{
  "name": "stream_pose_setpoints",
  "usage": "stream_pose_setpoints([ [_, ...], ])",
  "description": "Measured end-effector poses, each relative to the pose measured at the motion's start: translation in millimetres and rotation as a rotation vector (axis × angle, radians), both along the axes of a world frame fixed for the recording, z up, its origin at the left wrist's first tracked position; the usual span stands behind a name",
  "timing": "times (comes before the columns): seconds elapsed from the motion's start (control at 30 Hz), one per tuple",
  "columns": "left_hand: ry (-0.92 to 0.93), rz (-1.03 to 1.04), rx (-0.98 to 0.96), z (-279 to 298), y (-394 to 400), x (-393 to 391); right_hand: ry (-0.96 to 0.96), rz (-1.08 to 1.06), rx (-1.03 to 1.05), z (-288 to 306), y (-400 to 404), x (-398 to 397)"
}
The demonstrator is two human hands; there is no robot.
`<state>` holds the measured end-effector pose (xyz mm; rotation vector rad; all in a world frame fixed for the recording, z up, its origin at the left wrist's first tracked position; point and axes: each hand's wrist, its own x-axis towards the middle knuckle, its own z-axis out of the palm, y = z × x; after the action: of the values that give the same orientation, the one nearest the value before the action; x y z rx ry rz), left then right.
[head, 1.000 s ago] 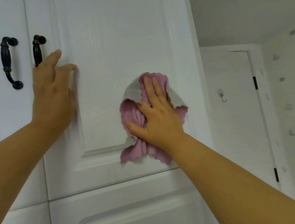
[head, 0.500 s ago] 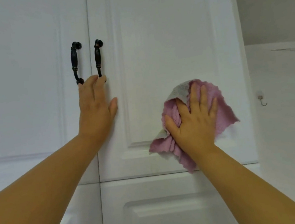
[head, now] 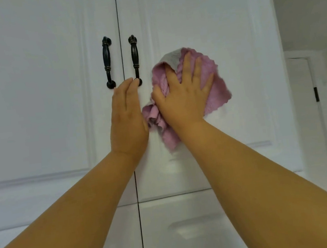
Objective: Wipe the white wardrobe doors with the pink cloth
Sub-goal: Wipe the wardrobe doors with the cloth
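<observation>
A single head-worn wide-angle view looks forward and slightly upward, close to the white wardrobe doors (head: 196,16), which fill most of the frame. Both forearms reach in from the bottom edge. At the right edge a room door (head: 304,106) shows, probably farther back, though distortion blurs depth.

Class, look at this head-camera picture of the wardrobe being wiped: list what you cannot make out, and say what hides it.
1. Door panel behind the pink cloth: covered by cloth and right hand.
2. Lower end of the right handle: hidden by left hand fingertips.
3. Wardrobe door tops: cut off by the upper edge.
4. Room door at right: small, partly cut by the wardrobe's side.
</observation>
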<state>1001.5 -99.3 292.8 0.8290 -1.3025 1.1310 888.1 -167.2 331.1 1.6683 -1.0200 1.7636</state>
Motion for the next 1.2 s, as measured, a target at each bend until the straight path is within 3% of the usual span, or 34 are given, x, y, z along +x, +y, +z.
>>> stream_pose_setpoints([
  [0.17, -0.053, 0.028, -0.088, 14.3, 3.3, 6.5, 0.037, 0.106, -0.224, -51.0, -2.4, 9.5],
  [0.2, -0.036, -0.09, -0.038, -7.8, -10.4, -11.6, 0.106, 0.002, -0.185, -85.5, -0.6, -18.8],
  [0.27, -0.048, 0.017, -0.026, -14.3, -14.7, -13.5, 0.163, 0.023, -0.266, -101.7, -15.7, -31.6],
  [0.5, -0.057, 0.127, -0.064, -8.1, -10.8, -0.1, 0.454, 0.054, -0.376, -91.6, -26.8, -61.1],
  [0.67, -0.053, 0.168, -0.034, -6.4, -14.0, 1.3, 0.707, 0.127, -0.318, -78.2, -51.1, -114.9],
  [0.9, -0.002, 0.236, -0.061, -8.4, -18.4, -7.0, 0.502, 0.074, -0.31, -97.9, -64.8, -131.1],
  [1.07, 0.048, 0.247, -0.101, -9.2, -18.4, -8.6, 0.38, 0.186, -0.237, -111.1, -32.5, -75.0],
  [1.2, 0.09, 0.246, -0.143, -12.5, -19.3, -5.6, 0.372, 0.274, -0.236, -113.5, -31.9, -83.7],
])
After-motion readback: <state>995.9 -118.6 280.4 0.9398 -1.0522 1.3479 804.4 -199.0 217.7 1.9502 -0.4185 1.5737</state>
